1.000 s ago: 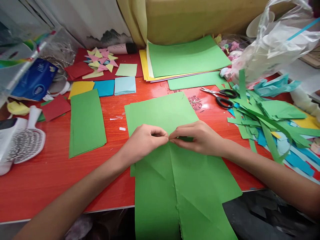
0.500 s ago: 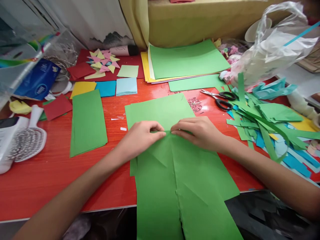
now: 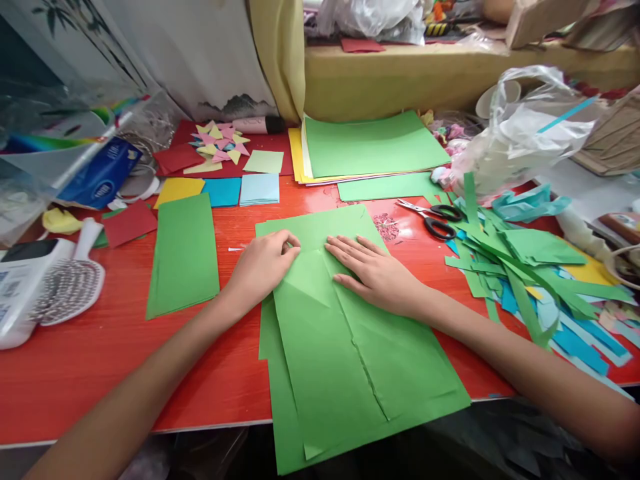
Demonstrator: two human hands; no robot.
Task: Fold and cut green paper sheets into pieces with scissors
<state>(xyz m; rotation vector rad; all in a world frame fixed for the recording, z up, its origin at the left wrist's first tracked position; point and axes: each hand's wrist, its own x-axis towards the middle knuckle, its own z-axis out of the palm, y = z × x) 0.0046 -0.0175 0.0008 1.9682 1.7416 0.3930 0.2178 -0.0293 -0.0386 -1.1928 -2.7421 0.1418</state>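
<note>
A creased green paper sheet [image 3: 345,347], torn or slit along its middle fold, lies over other green sheets [image 3: 320,223] and hangs past the table's front edge. My left hand [image 3: 265,267] is at its upper left corner, thumb and curled fingers pinched together on the paper. Flat on the upper right part of the same sheet rests my right hand [image 3: 377,273], fingers stretched out, holding nothing. To the left lies a small stack of green paper [image 3: 183,257].
Black-handled scissors [image 3: 435,217] and a heap of paper strips [image 3: 525,280] lie right. Behind are a stack of coloured sheets [image 3: 370,147] and a plastic bag [image 3: 530,140]. Paper squares [image 3: 260,189], a folded paper star [image 3: 220,141] and a hairbrush [image 3: 70,290] stand left.
Both hands were pinching the creased sheet's top edge close together. Now they are farther apart, the right hand flattened on the paper. The sheet has moved up the table and the view has tilted upward.
</note>
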